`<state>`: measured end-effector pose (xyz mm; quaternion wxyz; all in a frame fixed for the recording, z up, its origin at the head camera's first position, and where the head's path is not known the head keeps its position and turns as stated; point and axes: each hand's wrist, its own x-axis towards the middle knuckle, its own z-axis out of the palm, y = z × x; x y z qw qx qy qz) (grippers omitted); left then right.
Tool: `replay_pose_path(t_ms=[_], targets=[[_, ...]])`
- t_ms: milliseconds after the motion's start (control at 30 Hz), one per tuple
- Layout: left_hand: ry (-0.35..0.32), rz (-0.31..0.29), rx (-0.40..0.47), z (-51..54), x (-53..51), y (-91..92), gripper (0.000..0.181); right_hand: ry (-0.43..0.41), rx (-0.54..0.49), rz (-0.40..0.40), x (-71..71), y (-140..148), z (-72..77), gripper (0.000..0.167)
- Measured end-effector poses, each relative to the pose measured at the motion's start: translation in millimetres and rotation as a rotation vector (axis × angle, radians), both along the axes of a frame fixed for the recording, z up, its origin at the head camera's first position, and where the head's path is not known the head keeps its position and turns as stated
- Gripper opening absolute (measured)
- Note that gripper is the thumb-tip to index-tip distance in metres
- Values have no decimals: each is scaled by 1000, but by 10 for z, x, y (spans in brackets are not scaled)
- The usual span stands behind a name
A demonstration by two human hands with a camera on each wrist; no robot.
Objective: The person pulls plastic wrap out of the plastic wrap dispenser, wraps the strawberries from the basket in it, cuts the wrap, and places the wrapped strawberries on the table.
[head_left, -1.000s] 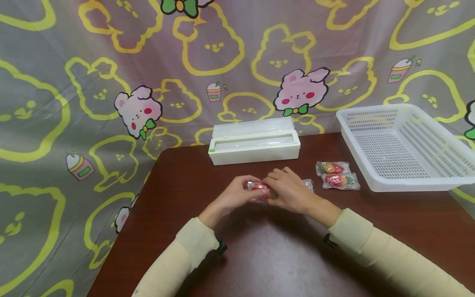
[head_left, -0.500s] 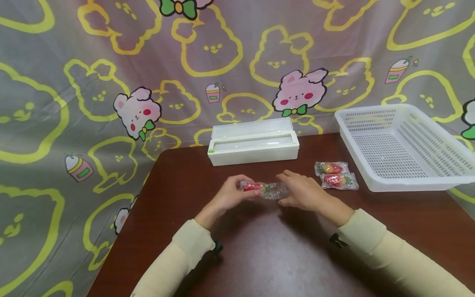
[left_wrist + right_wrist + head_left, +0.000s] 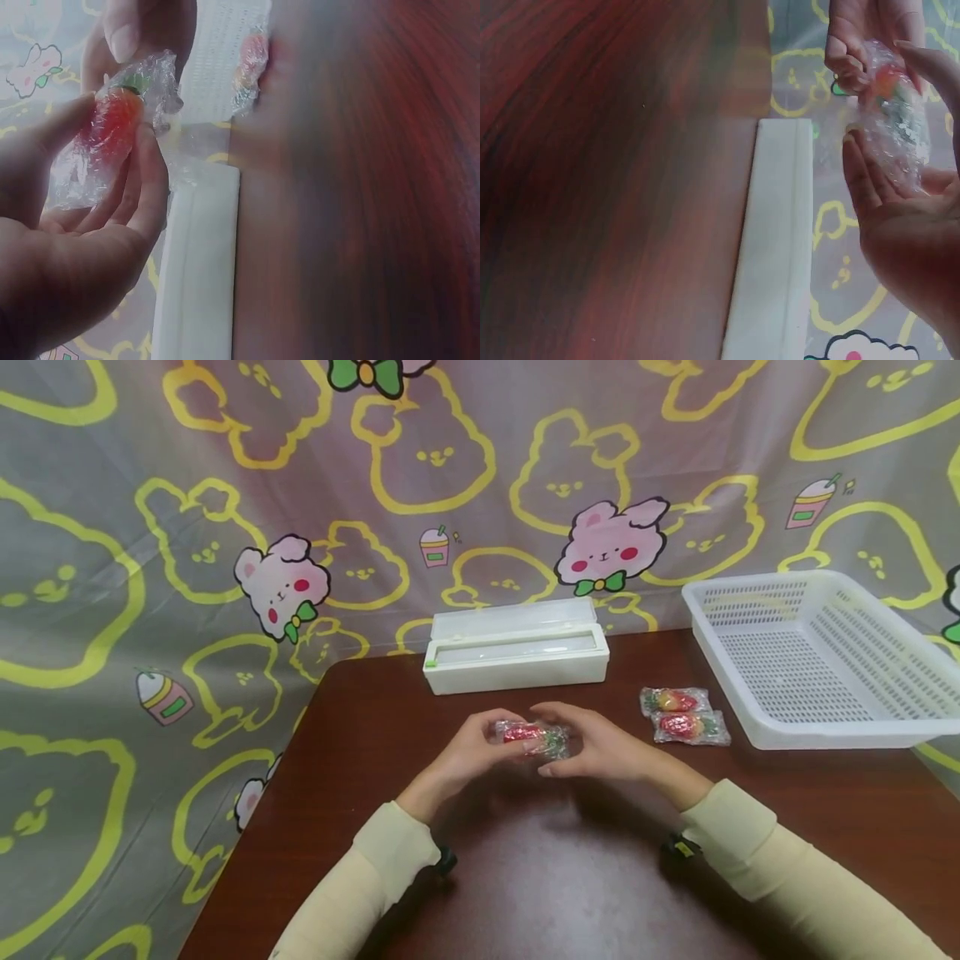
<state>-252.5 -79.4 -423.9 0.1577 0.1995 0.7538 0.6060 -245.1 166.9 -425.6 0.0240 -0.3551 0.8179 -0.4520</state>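
A red strawberry with a green top (image 3: pixel 525 737), wrapped in crinkled clear film, is held above the table between my two hands. My left hand (image 3: pixel 467 752) pinches its red end between thumb and fingers. My right hand (image 3: pixel 600 745) is spread around the green end, thumb below and fingers above. In the right wrist view, the film (image 3: pixel 900 150) lies between that hand's fairly straight thumb and fingers, which do not close on it. The left wrist view shows the red fruit (image 3: pixel 112 124) through the film, with the left fingers curled behind it.
Two more film-wrapped strawberries (image 3: pixel 684 725) lie side by side to the right. Beyond them stands a white perforated basket (image 3: pixel 847 735). A long white cling-film box (image 3: pixel 517 675) with its clear lid raised is at the table's (image 3: pixel 360 760) back edge, before a patterned curtain (image 3: pixel 315 485).
My right hand drew away to the right, showing a long loose end of film, then came back left. That end now looks shorter and gathered by the green top. My left hand keeps its hold.
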Motion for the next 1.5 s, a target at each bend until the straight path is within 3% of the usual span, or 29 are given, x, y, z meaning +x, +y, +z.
replay_pose_path(t_ms=[233, 433, 533, 600, 667, 733, 833, 1000, 1100, 1333, 1400, 1500], targets=[[23, 41, -53, 35, 32, 50, 36, -143, -171, 24, 33, -37, -48, 96], [-51, 6, 1, 37, 46, 52, 35, -127, -229, 16, 35, -32, -100, 103], [-57, 12, 27, 36, 49, 58, 34, 40, -94, -49, 32, -38, -114, 105], [-54, 26, 31, 33, 49, 68, 36, 211, 64, -119, 39, -57, -122, 100], [-58, 45, 26, 27, 45, 81, 43, 376, 225, -193, 51, -80, -122, 91], [-72, 58, 14, 15, 34, 93, 52, 483, 328, -233, 70, -98, -117, 76], [-94, 53, -1, -5, 20, 100, 54, 560, 375, -246, 97, -112, -95, 56], [-76, -12, -31, -9, 17, 88, 28, 589, 347, -221, 121, -103, -53, 44], [29, -51, -108, -14, 23, 65, 30, 582, 346, -211, 120, -91, -42, 41], [541, -135, -505, 13, 77, -7, 82, 529, 382, -196, 119, -81, -34, 41], [642, -153, -568, 17, 93, 1, 80, 519, 386, -187, 121, -85, -38, 41], [743, -145, -602, -7, 113, 29, 60, 496, 377, -172, 133, -94, -52, 39]])
